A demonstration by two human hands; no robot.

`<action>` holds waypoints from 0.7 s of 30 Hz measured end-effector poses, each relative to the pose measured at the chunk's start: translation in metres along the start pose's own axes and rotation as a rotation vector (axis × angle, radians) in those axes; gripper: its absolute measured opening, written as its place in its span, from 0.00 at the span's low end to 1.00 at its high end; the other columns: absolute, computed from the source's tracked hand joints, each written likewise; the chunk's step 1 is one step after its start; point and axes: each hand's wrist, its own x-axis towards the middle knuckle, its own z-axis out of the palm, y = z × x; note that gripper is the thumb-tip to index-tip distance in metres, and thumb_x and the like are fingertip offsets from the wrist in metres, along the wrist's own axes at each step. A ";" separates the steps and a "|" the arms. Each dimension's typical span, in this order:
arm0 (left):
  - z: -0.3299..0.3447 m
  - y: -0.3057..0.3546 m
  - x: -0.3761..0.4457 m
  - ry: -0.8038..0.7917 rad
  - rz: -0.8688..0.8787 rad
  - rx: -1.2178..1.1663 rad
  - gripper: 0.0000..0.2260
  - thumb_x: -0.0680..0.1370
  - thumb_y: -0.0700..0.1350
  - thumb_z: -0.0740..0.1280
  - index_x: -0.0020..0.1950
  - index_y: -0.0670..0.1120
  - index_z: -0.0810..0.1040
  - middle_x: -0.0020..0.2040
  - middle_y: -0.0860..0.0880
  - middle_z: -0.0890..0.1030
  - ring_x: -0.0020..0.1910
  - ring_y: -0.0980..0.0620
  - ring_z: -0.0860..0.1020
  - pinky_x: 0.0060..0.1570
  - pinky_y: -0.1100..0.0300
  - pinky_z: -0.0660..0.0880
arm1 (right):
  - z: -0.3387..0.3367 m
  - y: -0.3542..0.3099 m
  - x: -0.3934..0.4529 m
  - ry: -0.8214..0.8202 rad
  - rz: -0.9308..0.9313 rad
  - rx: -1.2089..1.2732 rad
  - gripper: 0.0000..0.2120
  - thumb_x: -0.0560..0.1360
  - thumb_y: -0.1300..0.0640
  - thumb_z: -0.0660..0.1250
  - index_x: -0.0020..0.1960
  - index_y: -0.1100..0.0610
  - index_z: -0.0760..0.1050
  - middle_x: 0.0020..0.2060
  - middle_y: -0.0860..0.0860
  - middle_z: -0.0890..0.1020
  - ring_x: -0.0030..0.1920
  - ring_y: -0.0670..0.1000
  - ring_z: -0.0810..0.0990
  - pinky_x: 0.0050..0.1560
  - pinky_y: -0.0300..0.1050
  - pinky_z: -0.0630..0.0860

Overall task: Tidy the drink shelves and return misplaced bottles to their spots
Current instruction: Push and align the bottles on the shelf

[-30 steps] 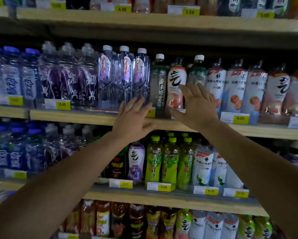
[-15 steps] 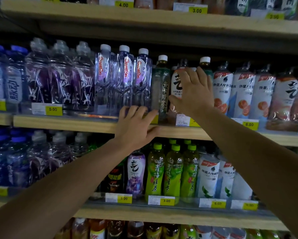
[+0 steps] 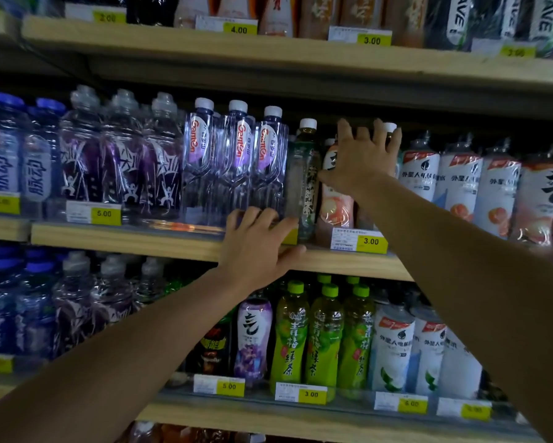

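Right hand (image 3: 361, 161) splayed over the upright peach bottle (image 3: 336, 199); left hand (image 3: 257, 247) flat, fingers released.

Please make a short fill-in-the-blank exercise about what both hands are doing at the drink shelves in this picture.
1. The right hand reaches over a bottle with a ____ picture on its label, the peach drink bottle.
2. The left hand rests on the edge of the ____ shelf.
3. The price tag below the right hand reads ____.
4. The green tea bottles have ____ caps.

Missing words: peach; middle; 3.00; green
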 end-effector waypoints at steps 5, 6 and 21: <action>0.002 0.000 -0.001 0.024 -0.002 -0.012 0.24 0.77 0.65 0.56 0.65 0.53 0.77 0.52 0.49 0.78 0.55 0.43 0.74 0.58 0.43 0.69 | 0.005 0.001 -0.014 0.125 0.003 0.096 0.41 0.72 0.39 0.70 0.77 0.51 0.56 0.68 0.60 0.73 0.74 0.63 0.61 0.76 0.65 0.48; 0.003 0.000 -0.001 0.027 -0.004 -0.009 0.24 0.77 0.65 0.56 0.65 0.53 0.77 0.52 0.49 0.78 0.55 0.43 0.74 0.58 0.44 0.69 | 0.005 0.001 -0.018 0.167 0.006 0.139 0.42 0.72 0.41 0.71 0.78 0.51 0.55 0.68 0.59 0.73 0.73 0.63 0.63 0.76 0.64 0.49; 0.000 0.003 -0.003 0.015 -0.023 -0.008 0.24 0.76 0.65 0.58 0.64 0.52 0.78 0.51 0.48 0.79 0.54 0.43 0.74 0.57 0.46 0.69 | 0.009 -0.012 -0.083 0.217 -0.068 0.590 0.42 0.72 0.50 0.75 0.78 0.56 0.56 0.71 0.55 0.68 0.66 0.58 0.74 0.60 0.56 0.77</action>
